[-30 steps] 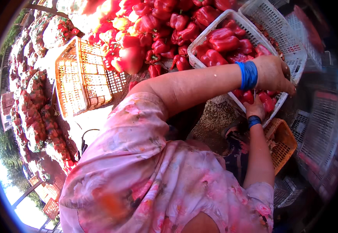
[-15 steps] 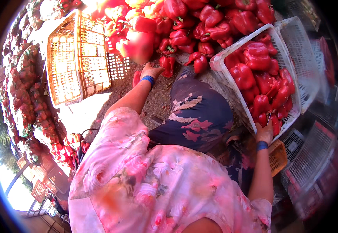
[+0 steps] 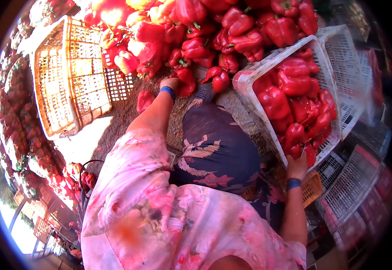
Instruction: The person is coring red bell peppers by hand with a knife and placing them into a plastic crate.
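At the near edge of the pepper heap, my left hand (image 3: 170, 83) is closed against a red bell pepper (image 3: 186, 83), its fingertips partly hidden. Another red bell pepper (image 3: 145, 101) lies on the ground beside that wrist. My right hand (image 3: 297, 168) is at the near corner of a white plastic crate (image 3: 262, 118) filled with red bell peppers (image 3: 293, 85). From its closed fingers sticks a thin, pale, blade-like tool (image 3: 302, 150), up against the peppers there; its handle is hidden.
The large pepper heap (image 3: 196, 47) spreads across the far side. An open, sunlit slatted crate (image 3: 72, 76) lies tipped at left, with filled net sacks (image 3: 18, 121) beyond. More crates (image 3: 353, 180) stand at right, and an orange crate (image 3: 312, 189) sits below my right hand.
My left hand has moved from beside the pepper onto it and its fingers have closed. My right hand stays at the crate corner with the thin tool. The whole view has shifted slightly.
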Motion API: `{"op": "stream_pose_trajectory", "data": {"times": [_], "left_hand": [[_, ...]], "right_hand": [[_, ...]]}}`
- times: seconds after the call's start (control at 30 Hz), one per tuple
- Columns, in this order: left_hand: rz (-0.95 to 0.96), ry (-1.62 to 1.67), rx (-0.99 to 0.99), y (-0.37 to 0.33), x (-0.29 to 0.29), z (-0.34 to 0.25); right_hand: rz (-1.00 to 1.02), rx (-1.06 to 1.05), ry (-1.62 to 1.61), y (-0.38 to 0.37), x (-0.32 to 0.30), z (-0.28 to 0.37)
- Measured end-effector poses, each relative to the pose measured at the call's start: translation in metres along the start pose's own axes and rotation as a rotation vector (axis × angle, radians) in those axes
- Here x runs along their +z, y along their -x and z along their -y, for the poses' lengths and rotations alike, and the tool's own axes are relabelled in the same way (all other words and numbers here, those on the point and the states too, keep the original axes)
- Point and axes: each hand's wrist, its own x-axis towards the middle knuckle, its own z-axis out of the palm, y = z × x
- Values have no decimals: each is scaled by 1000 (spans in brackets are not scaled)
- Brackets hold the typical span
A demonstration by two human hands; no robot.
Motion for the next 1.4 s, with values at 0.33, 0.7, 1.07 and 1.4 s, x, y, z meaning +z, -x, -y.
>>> {"op": "stream_pose_trajectory", "data": {"times": [0.33, 0.7, 1.07, 1.4], "left_hand": [[-483, 1172, 62, 183, -116, -93], [-286, 835, 854, 335, -146, -337], [-661, 278, 1232, 369, -67, -418], [-776, 225, 1334, 359, -51, -435]], "right_hand": [[-108, -16, -32, 16, -47, 14], [-434, -417, -1102, 38, -119, 118], [-542, -330, -786, 25, -158, 47], [-336, -306, -494, 8, -132, 21]]}}
